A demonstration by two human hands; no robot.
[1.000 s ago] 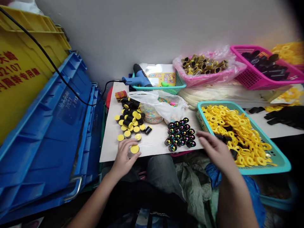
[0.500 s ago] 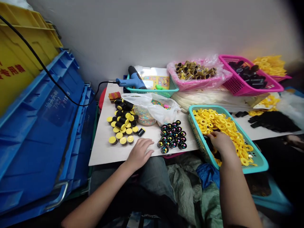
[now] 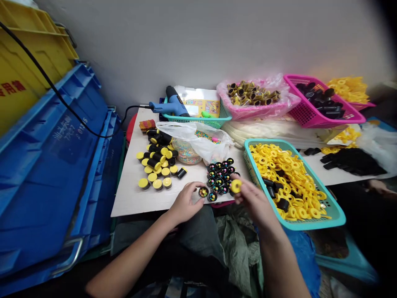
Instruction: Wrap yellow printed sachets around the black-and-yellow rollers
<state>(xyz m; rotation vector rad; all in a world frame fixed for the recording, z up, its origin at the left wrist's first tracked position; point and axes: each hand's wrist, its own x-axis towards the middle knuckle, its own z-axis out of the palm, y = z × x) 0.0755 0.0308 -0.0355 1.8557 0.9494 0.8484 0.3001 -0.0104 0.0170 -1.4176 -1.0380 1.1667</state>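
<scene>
My left hand [image 3: 188, 201] is closed around a small black cup [image 3: 203, 192] filled with coloured beads, at the front edge of the table. Pinched in my right hand [image 3: 252, 198] is a yellow ring-shaped cap [image 3: 236, 186], held just right of that cup and apart from it. Between and behind my hands stand several more bead-filled black cups [image 3: 219, 182] in a tight group. Beyond my left hand are capped black cylinders [image 3: 157, 183] with yellow tops, some upright, some lying in a pile.
A turquoise basket [image 3: 336, 213] of yellow rings and black pieces stands at the right. Behind are a bag of beads [image 3: 186, 151], a blue heat gun [image 3: 173, 105] with a black cable, and pink baskets [image 3: 347, 120]. Blue crates [image 3: 62, 165] line the left side.
My right hand has come out of the turquoise basket, moving left with a yellow ring-shaped cap. My left hand has moved slightly right and taken hold of a bead-filled cup.
</scene>
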